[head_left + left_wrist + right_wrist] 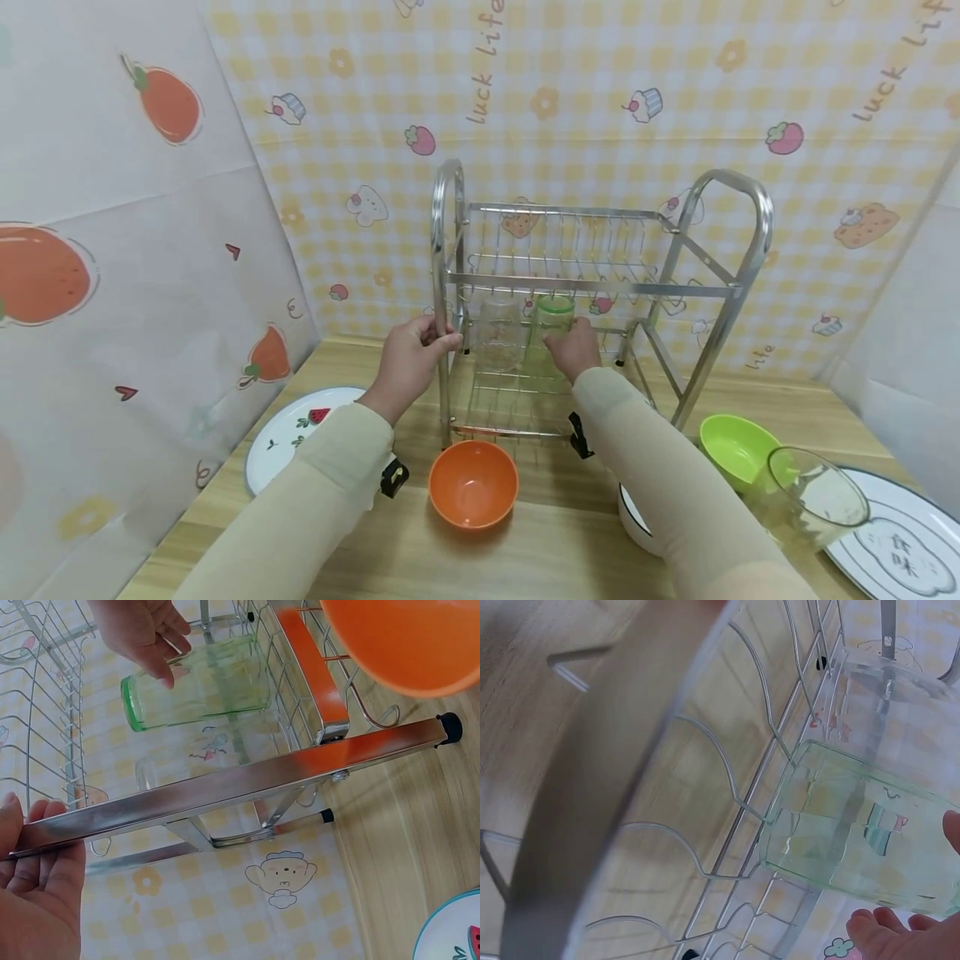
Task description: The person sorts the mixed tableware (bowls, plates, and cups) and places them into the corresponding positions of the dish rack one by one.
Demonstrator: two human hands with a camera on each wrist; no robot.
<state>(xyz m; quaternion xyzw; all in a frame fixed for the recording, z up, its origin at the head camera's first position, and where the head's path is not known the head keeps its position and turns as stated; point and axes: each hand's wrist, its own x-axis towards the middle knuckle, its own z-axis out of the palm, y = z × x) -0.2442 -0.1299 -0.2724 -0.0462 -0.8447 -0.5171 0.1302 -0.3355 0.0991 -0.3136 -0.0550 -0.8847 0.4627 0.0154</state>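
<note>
Low inside the metal rack [600, 287], a green glass [542, 350] is standing between the thumb and fingers of our right hand [576, 350], which we are holding spread; whether they are touching it, we cannot tell. Our left hand [409, 363] is gripping the rack's left post [443, 392].

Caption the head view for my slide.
Left hand gripping a metal rack; right hand at a green glass on its lower tier.

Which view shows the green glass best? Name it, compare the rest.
Left wrist: the green glass shows end to end. Head shows it smaller, partly behind the right hand; right wrist shows it close but cropped.
</note>
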